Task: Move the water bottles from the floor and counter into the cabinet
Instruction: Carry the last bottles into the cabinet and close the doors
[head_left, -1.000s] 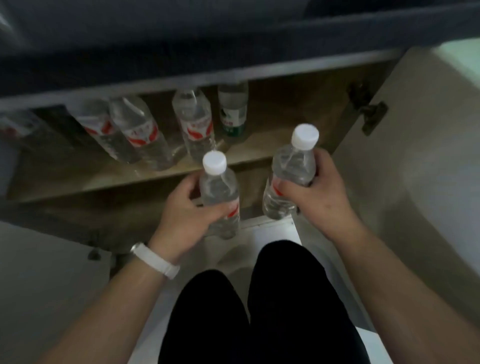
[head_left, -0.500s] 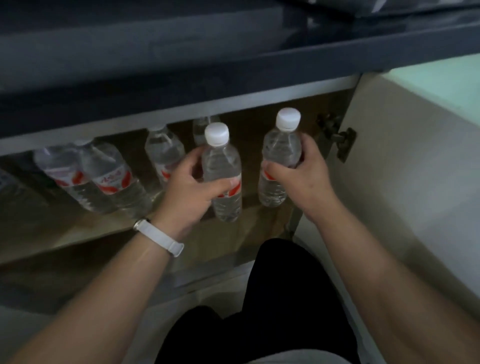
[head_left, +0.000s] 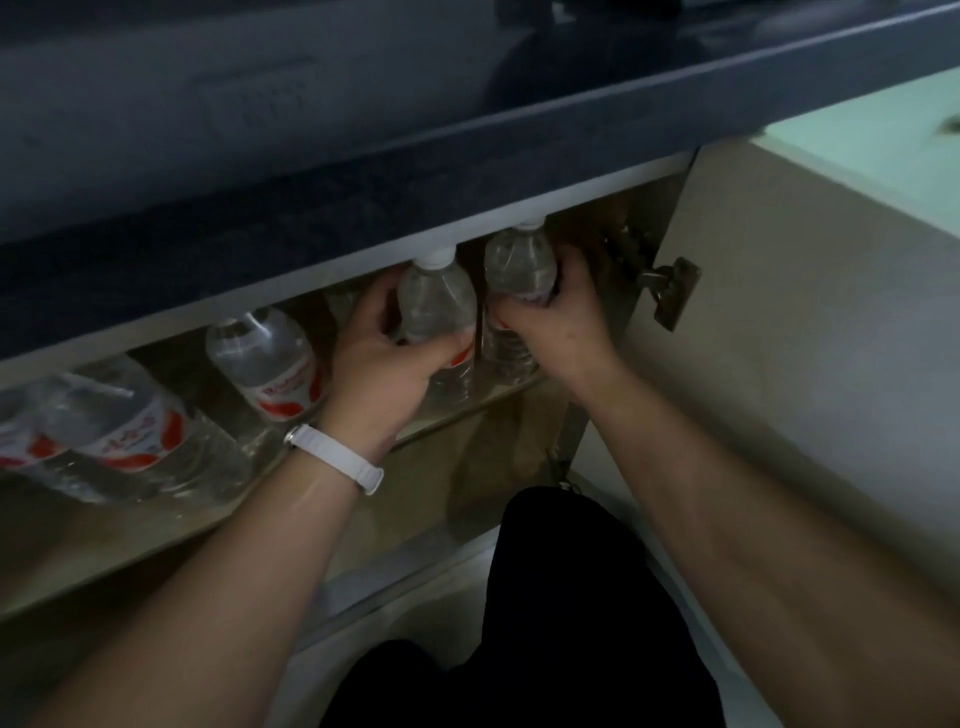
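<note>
My left hand (head_left: 382, 358) grips a clear water bottle (head_left: 435, 306) with a white cap and red label, upright on the cabinet's upper shelf (head_left: 467, 410). Just to its right, my right hand (head_left: 558, 325) grips a second clear water bottle (head_left: 519, 265), also upright, its base at the shelf. Both caps are partly hidden behind the cabinet's top rail. More bottles stand on the same shelf to the left: one (head_left: 265, 358) close by and a larger-looking pair (head_left: 119, 431) at the far left.
The dark blue countertop edge (head_left: 467, 156) overhangs the cabinet. The open cabinet door (head_left: 805, 364) with its metal hinge (head_left: 667, 291) stands at the right. My black-clad knees (head_left: 571, 623) rest on the white floor below. A lower shelf space lies beneath.
Both hands have pushed their bottles forward and deeper into the cabinet, onto the upper shelf. The view has moved closer and lower toward the cabinet.
</note>
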